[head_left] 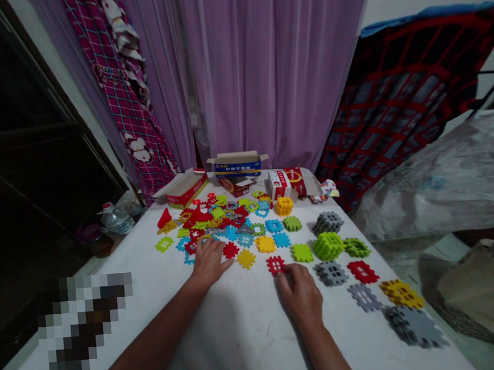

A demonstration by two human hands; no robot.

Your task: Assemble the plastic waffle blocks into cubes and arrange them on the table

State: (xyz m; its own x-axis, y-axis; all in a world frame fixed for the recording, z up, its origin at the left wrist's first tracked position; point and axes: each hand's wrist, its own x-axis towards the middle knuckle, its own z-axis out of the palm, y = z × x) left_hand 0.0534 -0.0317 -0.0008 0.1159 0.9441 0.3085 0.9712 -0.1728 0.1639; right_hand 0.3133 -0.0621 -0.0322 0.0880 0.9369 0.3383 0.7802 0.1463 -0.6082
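Observation:
My left hand (pixel 209 262) rests at the near edge of a mixed pile of plastic interlocking building tiles (pixel 215 221), fingers spread and thumb pointing right. Close to its thumb lie a solid red tile (pixel 230 249) and a yellow tile (pixel 246 259). Curled on the white tabletop, my right hand (pixel 302 294) pinches the near right corner of a red window tile (pixel 274 265). Right of that hand are a grey window-tile stack (pixel 331 273), a lime green stack (pixel 329 246) and a red window stack (pixel 363 272).
Opened cardboard boxes, including a blue one (pixel 237 167) and a red and white one (pixel 287 182), stand at the table's back. More grey tiles (pixel 416 327) and yellow window tiles (pixel 401 293) lie along the right edge. A water jug (pixel 117 219) is beyond the left edge.

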